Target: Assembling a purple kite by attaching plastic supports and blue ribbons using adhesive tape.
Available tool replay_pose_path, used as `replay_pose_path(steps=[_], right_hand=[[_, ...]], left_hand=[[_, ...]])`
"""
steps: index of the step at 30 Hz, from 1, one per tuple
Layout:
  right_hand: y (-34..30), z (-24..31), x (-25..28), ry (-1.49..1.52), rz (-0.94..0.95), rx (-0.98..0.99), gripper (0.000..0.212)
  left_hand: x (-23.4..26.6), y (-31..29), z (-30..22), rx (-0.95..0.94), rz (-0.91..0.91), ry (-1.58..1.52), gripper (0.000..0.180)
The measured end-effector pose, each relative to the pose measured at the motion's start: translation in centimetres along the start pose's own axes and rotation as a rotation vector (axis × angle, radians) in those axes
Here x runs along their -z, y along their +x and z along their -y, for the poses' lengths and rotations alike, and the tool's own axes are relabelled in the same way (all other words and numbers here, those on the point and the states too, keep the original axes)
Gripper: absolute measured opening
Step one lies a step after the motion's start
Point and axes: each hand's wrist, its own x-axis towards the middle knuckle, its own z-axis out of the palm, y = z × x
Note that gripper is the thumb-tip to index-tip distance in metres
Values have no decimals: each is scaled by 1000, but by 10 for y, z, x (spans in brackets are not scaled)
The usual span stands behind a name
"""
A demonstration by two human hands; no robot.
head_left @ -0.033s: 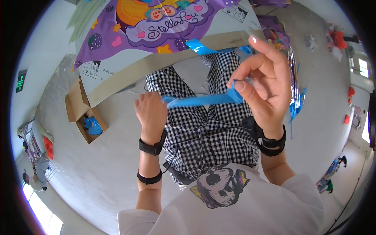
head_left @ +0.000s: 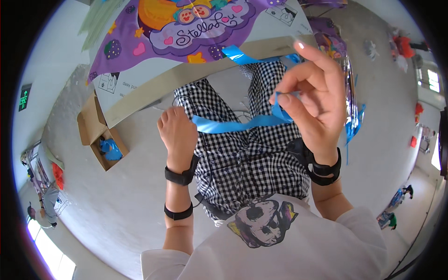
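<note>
Left hand point(head_left: 178, 133) closed in a loose fist, back up, gripping one end of a glossy blue plastic strip point(head_left: 228, 127); right hand point(head_left: 319, 100) pinches the other end, index finger raised. Strip sags slightly between them, above black-and-white checked trousers point(head_left: 242, 163). Open brown cardboard box point(head_left: 87, 123) with crumpled blue plastic point(head_left: 111, 150) sits on the floor point(head_left: 135, 186), left.
</note>
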Motion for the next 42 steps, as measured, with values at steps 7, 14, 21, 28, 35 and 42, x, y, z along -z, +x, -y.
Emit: replay_pose_path(steps=[7, 14, 21, 28, 35, 42], right_hand=[[8, -60, -42, -270, 97, -167, 55], [28, -132, -48, -293, 37, -261, 54], [32, -175, -40, -682, 68, -83, 69], [30, -193, -31, -795, -13, -48, 90], [27, -216, -30, -865, -12, -44, 98], [27, -216, -30, -900, -15, -36, 98]], left_hand=[[-36, -6, -34, -220, 67, -929, 71], [-65, 53, 1, 116, -192, -974, 19], [-73, 88, 16, 259, -388, -1083, 18], [-80, 104, 13, 313, -459, -998, 21], [-78, 103, 12, 360, -459, -988, 24], [-70, 94, 17, 391, -287, -928, 25]])
